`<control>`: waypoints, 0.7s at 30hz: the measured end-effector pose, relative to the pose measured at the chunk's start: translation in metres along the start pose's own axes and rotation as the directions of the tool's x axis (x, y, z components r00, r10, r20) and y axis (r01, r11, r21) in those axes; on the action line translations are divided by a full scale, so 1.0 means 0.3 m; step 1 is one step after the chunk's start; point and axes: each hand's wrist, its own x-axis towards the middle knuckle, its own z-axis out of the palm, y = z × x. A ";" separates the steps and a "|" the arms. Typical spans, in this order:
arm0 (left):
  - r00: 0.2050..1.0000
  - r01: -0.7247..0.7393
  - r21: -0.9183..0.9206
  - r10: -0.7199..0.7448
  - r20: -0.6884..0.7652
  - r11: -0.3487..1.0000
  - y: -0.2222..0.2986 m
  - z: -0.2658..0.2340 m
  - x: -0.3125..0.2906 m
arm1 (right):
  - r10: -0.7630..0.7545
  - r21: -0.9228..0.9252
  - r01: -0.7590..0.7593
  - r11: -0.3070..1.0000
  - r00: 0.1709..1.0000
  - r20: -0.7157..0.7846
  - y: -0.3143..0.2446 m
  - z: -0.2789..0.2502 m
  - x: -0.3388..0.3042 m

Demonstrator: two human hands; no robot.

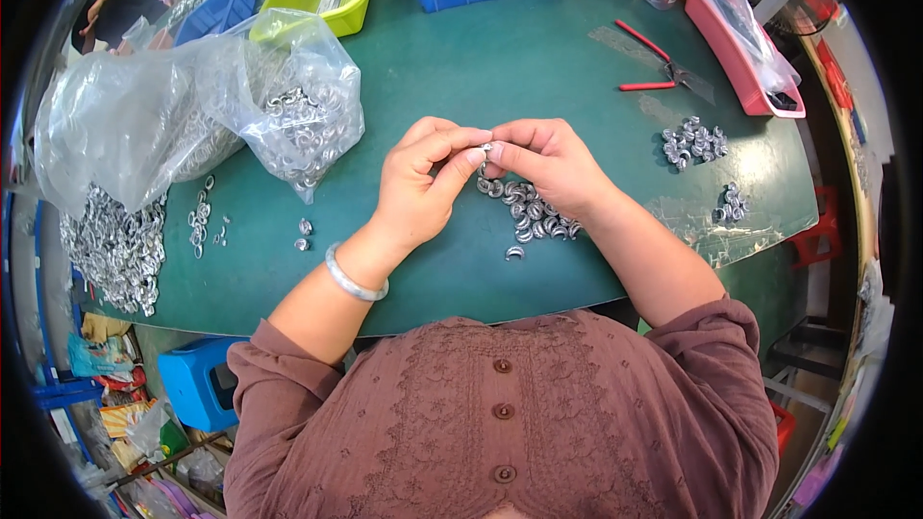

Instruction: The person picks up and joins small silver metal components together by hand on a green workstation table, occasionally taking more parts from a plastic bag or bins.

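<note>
Head view: at the middle of the green surface (461, 67), a small silvery metal piece (487, 147) sits between both hands, the left hand (419, 171) toward eight o'clock of it and the right hand (553, 165) toward three. Thumb and index finger of each hand are pinched together on it, hiding much of its shape, so whether it is one part or two joined cannot be told. Toward five o'clock, just below the right hand, lies a loose pile of curved metal pieces (534, 213); a clear plastic bag (312, 139) of similar bits stands at nine o'clock, and red-handled pliers (668, 62) lie at two. If the held piece matches the pile, it should be light and stiff, with no give under a pinch and little risk of breaking. Its shiny, rounded face would probably be slippery, and being so small it could easily spin or pop out. The best hold is likely by opposite edges, with the thumb pads flat against it and light, even pressure from either side.
</note>
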 end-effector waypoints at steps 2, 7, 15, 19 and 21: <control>0.999 0.043 -0.078 -0.041 0.020 0.996 -0.003 0.004 -0.008 | 0.014 0.022 -0.014 1.000 1.000 0.010 -0.002 0.002 0.000; 0.993 0.116 -0.223 -0.118 0.004 0.968 0.014 0.016 -0.011 | 0.003 0.053 -0.001 0.999 1.000 -0.022 -0.008 0.008 -0.001; 0.985 0.158 -0.334 -0.172 -0.011 0.929 0.008 0.026 -0.030 | -0.030 0.001 0.030 1.000 0.999 -0.030 -0.009 -0.009 0.002; 0.988 0.138 -0.323 -0.155 -0.025 0.936 0.009 0.032 -0.038 | -0.059 0.023 0.059 0.998 0.998 -0.012 -0.015 -0.003 -0.004; 0.987 0.136 -0.321 -0.155 -0.035 0.937 0.011 0.032 -0.039 | -0.067 0.043 0.067 0.997 0.998 -0.006 -0.015 -0.003 -0.004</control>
